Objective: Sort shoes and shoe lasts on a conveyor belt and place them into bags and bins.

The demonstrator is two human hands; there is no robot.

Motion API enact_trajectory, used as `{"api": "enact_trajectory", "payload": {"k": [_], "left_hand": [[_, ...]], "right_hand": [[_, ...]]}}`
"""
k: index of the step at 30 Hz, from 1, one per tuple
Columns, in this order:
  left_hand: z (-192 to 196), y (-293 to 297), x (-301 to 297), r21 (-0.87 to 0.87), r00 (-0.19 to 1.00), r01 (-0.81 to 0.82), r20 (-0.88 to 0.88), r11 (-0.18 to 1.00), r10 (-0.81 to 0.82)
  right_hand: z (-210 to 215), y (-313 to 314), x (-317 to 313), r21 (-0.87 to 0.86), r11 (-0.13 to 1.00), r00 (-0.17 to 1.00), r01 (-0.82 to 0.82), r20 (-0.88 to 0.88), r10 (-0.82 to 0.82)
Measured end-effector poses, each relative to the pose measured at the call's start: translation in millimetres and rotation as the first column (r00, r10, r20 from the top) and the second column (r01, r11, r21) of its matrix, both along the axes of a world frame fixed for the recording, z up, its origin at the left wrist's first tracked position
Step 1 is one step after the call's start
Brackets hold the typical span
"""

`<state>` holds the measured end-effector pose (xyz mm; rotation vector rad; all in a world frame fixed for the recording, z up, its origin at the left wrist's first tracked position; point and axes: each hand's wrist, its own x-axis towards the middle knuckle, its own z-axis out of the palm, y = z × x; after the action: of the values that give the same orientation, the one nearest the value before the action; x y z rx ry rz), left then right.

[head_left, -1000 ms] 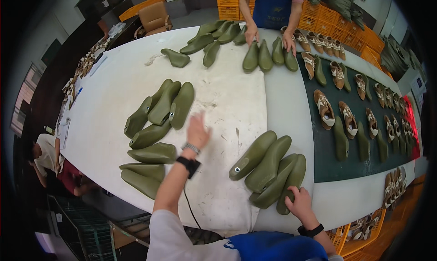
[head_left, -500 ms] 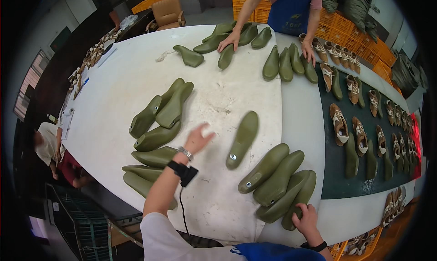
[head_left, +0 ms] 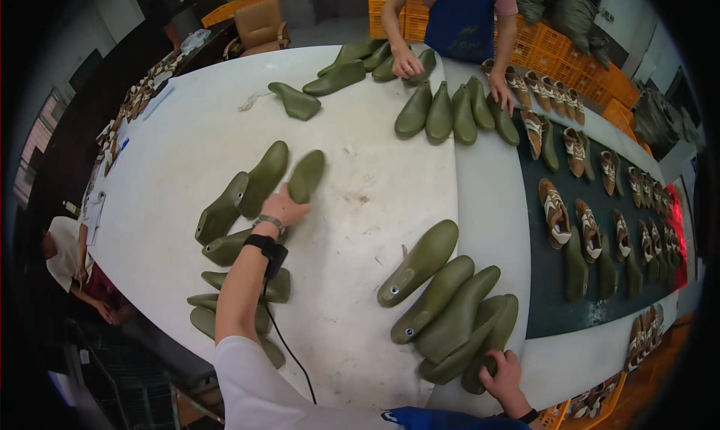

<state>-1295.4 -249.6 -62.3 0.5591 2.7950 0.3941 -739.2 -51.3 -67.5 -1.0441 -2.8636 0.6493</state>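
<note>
My left hand (head_left: 285,207) is wrapped round the near end of a green shoe last (head_left: 307,175), at the right edge of the left group. Beside it lie more green lasts, among them one with a metal-ringed hole (head_left: 223,208) and a longer one (head_left: 265,176). My right hand (head_left: 504,379) has its fingers curled on the near end of the outermost last (head_left: 498,336) in a slanted row at the lower right. At that row's far side lies another last (head_left: 420,262), flat on the white table (head_left: 352,295). My left forearm partly hides several lasts below it.
Across the table a person in a blue apron (head_left: 459,26) handles lasts (head_left: 440,115). On the right, a dark green surface (head_left: 555,310) carries brown-and-white shoes (head_left: 554,211) paired with lasts. Orange crates (head_left: 541,51) stand behind. A black cable (head_left: 289,347) hangs from my left wrist.
My left hand has moved left and taken hold of a last there. The single mid-table last now lies closer against the right row. Across the table, another last has joined the co-worker's row.
</note>
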Motion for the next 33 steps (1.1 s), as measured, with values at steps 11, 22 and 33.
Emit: {"api": "enact_trajectory", "payload": {"k": [11, 22, 33], "left_hand": [[-39.9, -39.9, -75.4, 0.059, 0.805, -0.217, -0.553, 0.974, 0.213], [-36.2, 3.5, 14.0, 0.072, 0.989, 0.030, -0.148, 0.997, -0.019], [-71.4, 20.4, 185.7, 0.659, 0.991, -0.019, 0.111, 0.752, -0.072]], "right_hand": [[-9.4, 2.2, 4.0, -0.018, 1.000, 1.000, -0.003, -0.005, 0.003], [-4.3, -2.0, -2.7, 0.027, 0.999, 1.000, -0.020, -0.006, 0.020], [-41.1, -11.4, 5.7, -0.462, 0.876, 0.903, 0.139, -0.304, -0.303]]}}
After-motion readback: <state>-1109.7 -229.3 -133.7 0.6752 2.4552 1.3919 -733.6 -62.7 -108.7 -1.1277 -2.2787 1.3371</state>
